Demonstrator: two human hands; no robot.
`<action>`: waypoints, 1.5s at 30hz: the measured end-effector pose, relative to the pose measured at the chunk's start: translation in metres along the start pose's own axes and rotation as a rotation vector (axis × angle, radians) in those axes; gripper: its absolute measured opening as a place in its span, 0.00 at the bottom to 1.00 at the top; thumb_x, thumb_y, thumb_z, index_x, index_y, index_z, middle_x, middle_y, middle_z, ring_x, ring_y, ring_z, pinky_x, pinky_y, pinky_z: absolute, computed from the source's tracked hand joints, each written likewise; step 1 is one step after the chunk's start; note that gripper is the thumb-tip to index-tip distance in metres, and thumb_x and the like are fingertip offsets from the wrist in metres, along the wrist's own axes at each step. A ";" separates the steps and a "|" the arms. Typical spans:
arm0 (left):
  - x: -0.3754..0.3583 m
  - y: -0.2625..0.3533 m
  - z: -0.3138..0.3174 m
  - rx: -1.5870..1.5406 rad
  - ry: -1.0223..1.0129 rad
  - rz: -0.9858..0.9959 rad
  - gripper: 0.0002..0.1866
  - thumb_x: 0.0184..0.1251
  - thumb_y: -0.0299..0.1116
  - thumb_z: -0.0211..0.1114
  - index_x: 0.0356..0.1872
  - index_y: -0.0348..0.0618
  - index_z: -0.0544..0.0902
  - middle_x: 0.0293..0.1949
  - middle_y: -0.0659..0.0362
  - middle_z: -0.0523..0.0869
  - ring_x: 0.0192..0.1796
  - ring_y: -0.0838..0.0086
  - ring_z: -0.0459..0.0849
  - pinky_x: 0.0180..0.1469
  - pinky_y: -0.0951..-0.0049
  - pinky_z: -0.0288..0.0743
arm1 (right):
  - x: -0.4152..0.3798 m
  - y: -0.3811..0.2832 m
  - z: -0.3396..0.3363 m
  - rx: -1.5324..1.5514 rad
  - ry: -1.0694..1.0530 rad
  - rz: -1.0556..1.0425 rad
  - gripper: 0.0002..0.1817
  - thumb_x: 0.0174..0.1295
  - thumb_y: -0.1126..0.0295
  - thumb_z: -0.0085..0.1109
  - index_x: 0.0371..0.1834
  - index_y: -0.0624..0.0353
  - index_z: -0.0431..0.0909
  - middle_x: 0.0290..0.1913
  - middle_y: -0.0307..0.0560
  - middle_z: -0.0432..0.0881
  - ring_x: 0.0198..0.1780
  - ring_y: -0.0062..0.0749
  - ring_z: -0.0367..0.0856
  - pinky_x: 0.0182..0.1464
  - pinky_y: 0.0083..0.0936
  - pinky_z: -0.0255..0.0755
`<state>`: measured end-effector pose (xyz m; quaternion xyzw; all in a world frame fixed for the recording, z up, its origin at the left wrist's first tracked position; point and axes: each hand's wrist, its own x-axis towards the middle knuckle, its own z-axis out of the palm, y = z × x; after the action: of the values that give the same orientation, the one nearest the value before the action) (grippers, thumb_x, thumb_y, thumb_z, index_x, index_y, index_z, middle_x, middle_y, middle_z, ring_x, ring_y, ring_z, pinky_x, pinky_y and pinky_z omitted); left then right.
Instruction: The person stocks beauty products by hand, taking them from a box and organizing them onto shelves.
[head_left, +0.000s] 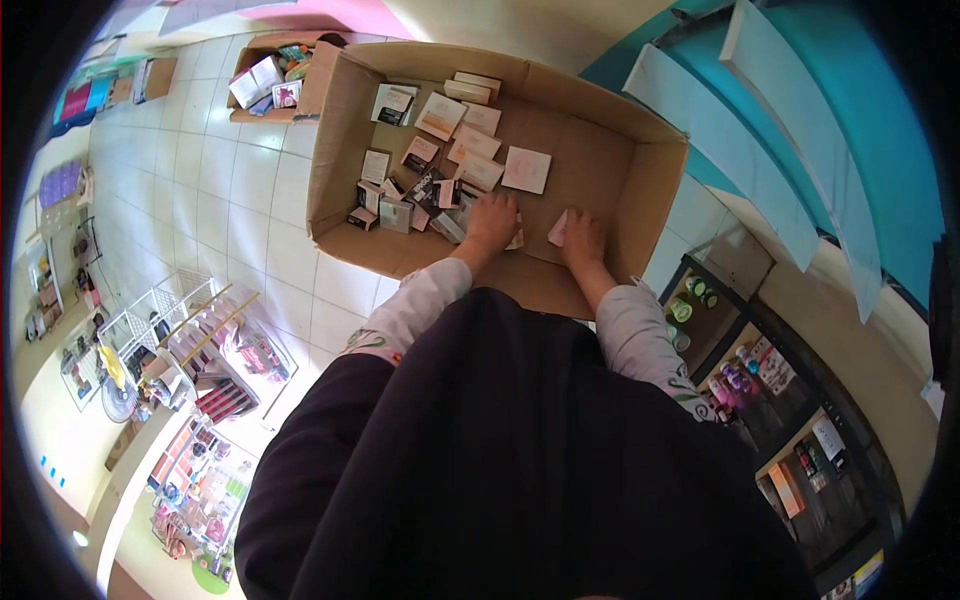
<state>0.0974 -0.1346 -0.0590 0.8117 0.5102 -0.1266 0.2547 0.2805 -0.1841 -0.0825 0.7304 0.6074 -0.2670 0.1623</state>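
Both of my hands reach into a large open cardboard box (600, 165). My left hand (492, 222) is closed, fingers bent down over the small cartons at the near side; what lies under them is hidden. My right hand (583, 242) grips a small pale pink carton (557, 229) near the bottom right of the big box. Between and beyond the hands lies a flat white square carton (527, 170) with pink print. Left of my left hand are a black carton (427, 193) and a grey-white carton (396, 215), among several small ones.
A smaller cardboard box (313, 82) with mixed packages stands on the tiled floor (255, 190) at upper left. White shelf boards (725, 150) lean at the right. A dark shelf unit (800, 425) with bottles and packages stands at lower right. Racks of goods (200, 345) are at left.
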 end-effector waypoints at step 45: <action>-0.041 -0.010 -0.002 -0.884 0.413 0.066 0.27 0.53 0.36 0.65 0.54 0.36 0.70 0.54 0.45 0.71 0.59 0.53 0.68 0.59 0.63 0.67 | -0.019 0.024 0.006 1.304 -0.153 0.156 0.24 0.49 0.63 0.69 0.47 0.62 0.73 0.42 0.43 0.79 0.43 0.28 0.77 0.43 0.24 0.70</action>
<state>0.0706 -0.1611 -0.0412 0.6497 0.5291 0.2739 0.4721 0.3002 -0.2070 -0.0782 0.6997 0.2536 -0.6187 -0.2517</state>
